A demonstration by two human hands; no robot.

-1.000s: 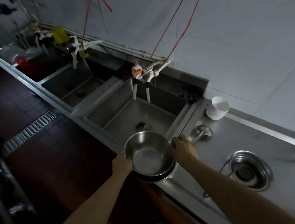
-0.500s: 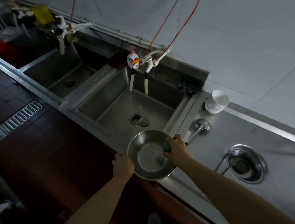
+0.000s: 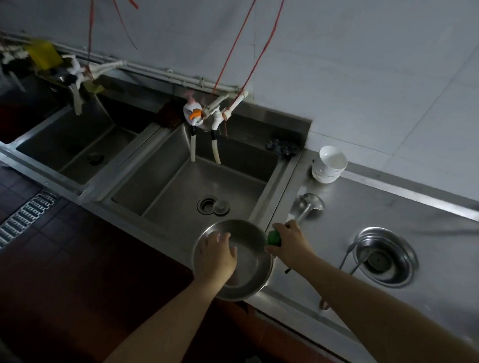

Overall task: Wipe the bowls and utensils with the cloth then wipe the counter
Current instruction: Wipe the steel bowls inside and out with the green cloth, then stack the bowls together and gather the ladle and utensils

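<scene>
A steel bowl point(image 3: 249, 269) sits at the front edge of the steel counter point(image 3: 451, 265), beside the sink's right corner. My left hand point(image 3: 215, 257) lies over its left rim with the fingers spread inside, holding it. My right hand point(image 3: 290, 241) is closed on a small green cloth point(image 3: 274, 237) at the bowl's right rim. A steel ladle point(image 3: 306, 204) lies on the counter just beyond my right hand. A stack of white bowls point(image 3: 328, 164) stands by the wall. Another steel bowl point(image 3: 386, 255) with utensil handles sticking out sits to the right.
An empty sink basin point(image 3: 198, 179) with a drain lies left of the counter, two white taps point(image 3: 214, 126) and a soap bottle point(image 3: 192, 112) above it. A dark scrubber point(image 3: 281, 146) rests on its back corner. A second basin point(image 3: 81, 148) is further left. Red cords hang from above.
My left hand went from gripping the bowl's outer left edge to reaching over the rim into the bowl. The green cloth moved from inside the bowl to its right rim.
</scene>
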